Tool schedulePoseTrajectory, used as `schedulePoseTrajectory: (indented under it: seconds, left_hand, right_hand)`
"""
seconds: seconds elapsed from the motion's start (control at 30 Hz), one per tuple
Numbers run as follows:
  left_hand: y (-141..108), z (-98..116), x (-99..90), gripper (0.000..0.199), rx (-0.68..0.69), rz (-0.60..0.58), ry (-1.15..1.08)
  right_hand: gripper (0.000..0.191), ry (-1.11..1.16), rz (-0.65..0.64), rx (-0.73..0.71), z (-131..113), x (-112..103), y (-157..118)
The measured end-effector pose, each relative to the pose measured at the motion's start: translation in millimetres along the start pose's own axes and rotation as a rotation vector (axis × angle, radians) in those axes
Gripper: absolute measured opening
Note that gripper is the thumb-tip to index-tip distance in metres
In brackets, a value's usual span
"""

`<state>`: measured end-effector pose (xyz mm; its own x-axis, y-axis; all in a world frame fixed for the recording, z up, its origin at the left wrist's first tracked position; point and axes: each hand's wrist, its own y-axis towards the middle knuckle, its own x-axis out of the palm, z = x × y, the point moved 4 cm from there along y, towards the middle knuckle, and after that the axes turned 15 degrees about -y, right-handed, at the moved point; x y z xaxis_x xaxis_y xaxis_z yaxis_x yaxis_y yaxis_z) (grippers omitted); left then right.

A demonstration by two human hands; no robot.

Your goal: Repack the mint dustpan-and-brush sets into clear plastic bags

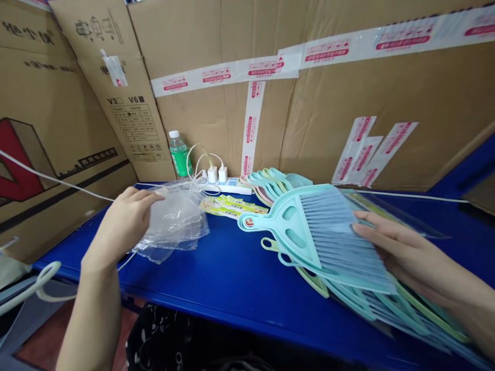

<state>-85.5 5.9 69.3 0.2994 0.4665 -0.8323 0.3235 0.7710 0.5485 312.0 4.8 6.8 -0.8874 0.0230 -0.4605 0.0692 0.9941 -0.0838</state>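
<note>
Brush, mint-green plastic with slotted handle (pixel 288 226), lying on a fanned stack of pastel plastic brushes (pixel 417 309) at the front edge of the blue tabletop (pixel 201 293); right hand (pixel 410 252) rests on its bristles, grip apart, clamped on nothing. Left hand (pixel 124 224) sits at a crumpled clear plastic bag (pixel 174 221); whether that grip is closed cannot be told. Risks: stack, overhanging the edge, could slide off under pressure; white charger cable (pixel 195 165) beside the bag could snag it.
</note>
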Motion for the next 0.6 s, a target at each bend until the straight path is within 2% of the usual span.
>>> schedulePoseTrajectory:
  seconds: [0.07, 0.17, 0.23, 0.27, 0.3, 0.4, 0.43, 0.47, 0.53, 0.6]
  left_hand:
    - [11.9, 40.2, 10.9, 0.037, 0.161, 0.0, -0.129]
    - [26.2, 97.3, 48.4, 0.058, 0.323, -0.251, -0.316]
    - [33.2, 121.2, 72.5, 0.055, 0.338, -0.367, -0.381]
    - [36.4, 129.0, 81.2, 0.05, 0.344, -0.385, -0.404]
    - [39.4, 134.3, 87.2, 0.045, 0.344, -0.386, -0.419]
    - [47.5, 143.5, 91.4, 0.036, 0.353, -0.319, -0.407]
    - [49.7, 146.3, 90.2, 0.035, 0.356, -0.298, -0.387]
    - [51.5, 149.7, 88.9, 0.035, 0.358, -0.288, -0.363]
    - [54.6, 158.1, 87.0, 0.034, 0.358, -0.285, -0.319]
    - [57.6, 167.8, 86.9, 0.034, 0.358, -0.286, -0.288]
  right_hand:
    - [0.055, 0.07, -0.059, 0.053, 1.1, 4.6, -1.0]
    - [0.06, 0.116, -0.131, 0.057, -0.8, 8.9, -1.9]
    - [0.059, 0.092, -0.155, 0.043, -0.6, 6.9, -2.3]
    - [0.058, 0.057, -0.133, 0.026, 0.0, 3.1, -2.7]
    - [0.056, 0.004, -0.056, -0.011, 0.1, -3.6, -3.6]
    - [0.041, -0.302, 0.382, -0.287, -8.5, -29.0, -17.1]
    - [0.034, -0.434, 0.504, -0.42, -13.8, -32.7, -25.7]
    - [0.028, -0.565, 0.568, -0.561, -18.9, -31.7, -34.4]
    - [0.023, -0.781, 0.512, -0.812, -25.0, -19.3, -47.3]
    - [0.023, -0.923, 0.432, -0.935, -25.0, -5.6, -52.3]
